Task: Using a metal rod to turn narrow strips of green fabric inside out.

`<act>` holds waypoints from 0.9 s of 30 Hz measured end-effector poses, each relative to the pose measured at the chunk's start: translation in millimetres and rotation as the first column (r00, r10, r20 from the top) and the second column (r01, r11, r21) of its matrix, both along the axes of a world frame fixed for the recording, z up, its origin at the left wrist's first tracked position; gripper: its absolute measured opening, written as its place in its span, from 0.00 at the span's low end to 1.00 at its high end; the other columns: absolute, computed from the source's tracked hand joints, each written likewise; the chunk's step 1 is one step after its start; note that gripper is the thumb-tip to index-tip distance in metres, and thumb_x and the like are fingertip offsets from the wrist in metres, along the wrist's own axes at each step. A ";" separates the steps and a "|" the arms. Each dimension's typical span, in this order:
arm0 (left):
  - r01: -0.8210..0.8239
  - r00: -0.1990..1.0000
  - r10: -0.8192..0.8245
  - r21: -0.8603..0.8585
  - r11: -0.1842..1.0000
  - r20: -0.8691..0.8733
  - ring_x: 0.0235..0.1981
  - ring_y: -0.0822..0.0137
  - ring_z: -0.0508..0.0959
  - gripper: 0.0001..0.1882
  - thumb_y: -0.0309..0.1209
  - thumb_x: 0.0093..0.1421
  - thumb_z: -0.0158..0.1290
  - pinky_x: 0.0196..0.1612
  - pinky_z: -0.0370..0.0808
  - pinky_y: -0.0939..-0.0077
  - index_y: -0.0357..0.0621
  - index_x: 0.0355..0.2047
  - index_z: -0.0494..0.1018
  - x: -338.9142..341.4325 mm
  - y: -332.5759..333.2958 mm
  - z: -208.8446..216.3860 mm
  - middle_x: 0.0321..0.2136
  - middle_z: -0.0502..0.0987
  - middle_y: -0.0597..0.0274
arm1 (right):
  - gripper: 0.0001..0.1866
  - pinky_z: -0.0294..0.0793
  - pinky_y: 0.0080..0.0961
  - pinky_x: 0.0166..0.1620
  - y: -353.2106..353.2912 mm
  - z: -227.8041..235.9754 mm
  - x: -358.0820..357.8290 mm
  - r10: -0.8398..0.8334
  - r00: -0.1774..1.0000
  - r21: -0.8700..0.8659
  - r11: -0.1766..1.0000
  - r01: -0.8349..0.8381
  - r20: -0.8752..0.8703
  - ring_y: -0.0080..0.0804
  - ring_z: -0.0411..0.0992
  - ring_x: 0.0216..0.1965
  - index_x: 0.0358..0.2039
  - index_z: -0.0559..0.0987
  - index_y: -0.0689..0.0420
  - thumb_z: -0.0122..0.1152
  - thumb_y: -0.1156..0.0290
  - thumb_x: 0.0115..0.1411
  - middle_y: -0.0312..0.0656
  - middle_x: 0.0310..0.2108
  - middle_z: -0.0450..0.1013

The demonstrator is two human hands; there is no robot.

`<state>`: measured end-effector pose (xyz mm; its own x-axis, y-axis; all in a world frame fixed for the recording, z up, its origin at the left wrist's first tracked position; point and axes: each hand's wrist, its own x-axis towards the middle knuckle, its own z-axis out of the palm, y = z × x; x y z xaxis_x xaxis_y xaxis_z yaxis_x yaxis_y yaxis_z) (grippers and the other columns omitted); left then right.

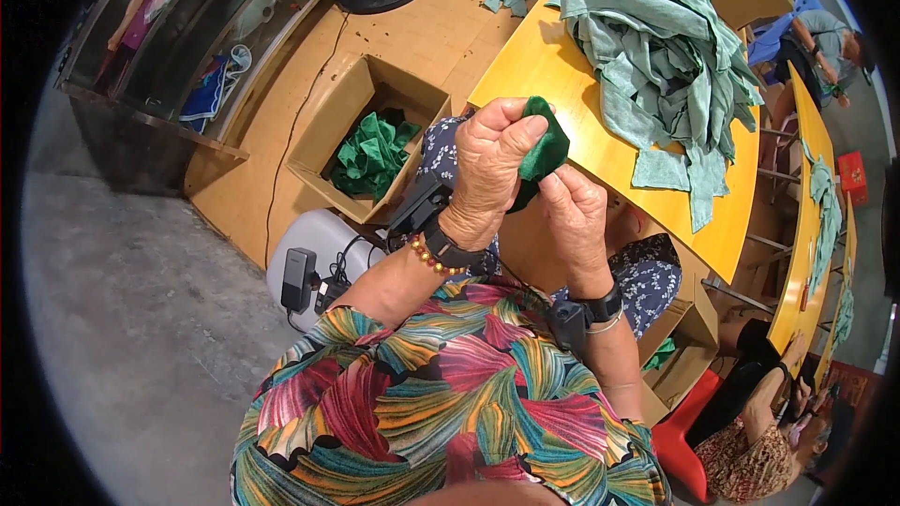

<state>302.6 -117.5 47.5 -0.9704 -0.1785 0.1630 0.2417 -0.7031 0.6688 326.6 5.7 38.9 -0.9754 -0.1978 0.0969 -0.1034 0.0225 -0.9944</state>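
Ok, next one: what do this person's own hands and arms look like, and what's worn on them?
Both hands are gloveless and the forearms bare. Near the left hand, the wrist has a black band, a boxy dark device and a red-and-gold beaded bracelet. Near the right hand: a black wristband, dark box and thin pale bangle.

The green cloth [546, 142] looks velvety, the yellow tabletop [583, 105] glossy
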 end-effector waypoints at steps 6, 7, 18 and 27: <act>0.198 0.980 -0.198 -0.047 0.979 0.018 0.29 0.72 0.76 0.11 0.27 0.52 0.55 0.35 0.74 0.80 0.34 0.35 0.71 -2.8 -16.4 -0.9 0.32 0.76 0.57 | 0.06 0.62 0.15 0.24 9.9 -4.9 -1.8 -0.036 0.995 0.026 0.999 0.039 -0.095 0.15 0.60 0.21 0.28 0.75 0.65 0.54 0.74 0.55 0.32 0.18 0.65; 0.254 0.967 -0.254 -0.002 0.967 0.003 0.29 0.71 0.76 0.11 0.27 0.52 0.55 0.36 0.74 0.79 0.34 0.35 0.72 -2.3 -19.9 1.3 0.32 0.76 0.56 | 0.06 0.62 0.15 0.24 13.4 -5.0 -3.7 -0.020 0.990 0.062 0.998 0.028 -0.136 0.16 0.60 0.21 0.29 0.75 0.65 0.54 0.74 0.55 0.33 0.18 0.65; 0.078 0.996 -0.083 -0.156 0.985 -0.026 0.29 0.73 0.76 0.07 0.24 0.52 0.55 0.37 0.74 0.80 0.35 0.32 0.73 -2.4 -13.1 4.8 0.29 0.77 0.59 | 0.07 0.62 0.15 0.25 11.2 -6.6 -1.7 -0.034 0.990 0.039 0.998 0.039 -0.135 0.16 0.61 0.22 0.31 0.76 0.65 0.55 0.74 0.55 0.32 0.19 0.66; 0.187 0.982 -0.189 -0.174 0.967 0.007 0.30 0.74 0.75 0.11 0.26 0.52 0.54 0.37 0.72 0.82 0.36 0.37 0.72 -4.1 -18.6 -4.4 0.29 0.76 0.62 | 0.08 0.60 0.13 0.25 17.1 -7.0 -2.2 0.033 0.993 -0.051 0.998 -0.028 0.111 0.13 0.58 0.23 0.29 0.75 0.64 0.54 0.71 0.57 0.27 0.19 0.64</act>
<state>298.6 -136.1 43.2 -0.9821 0.0387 0.1843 0.1227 -0.6105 0.7824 324.4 22.8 32.0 -0.9743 -0.2253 -0.0020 0.0085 -0.0279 -0.9996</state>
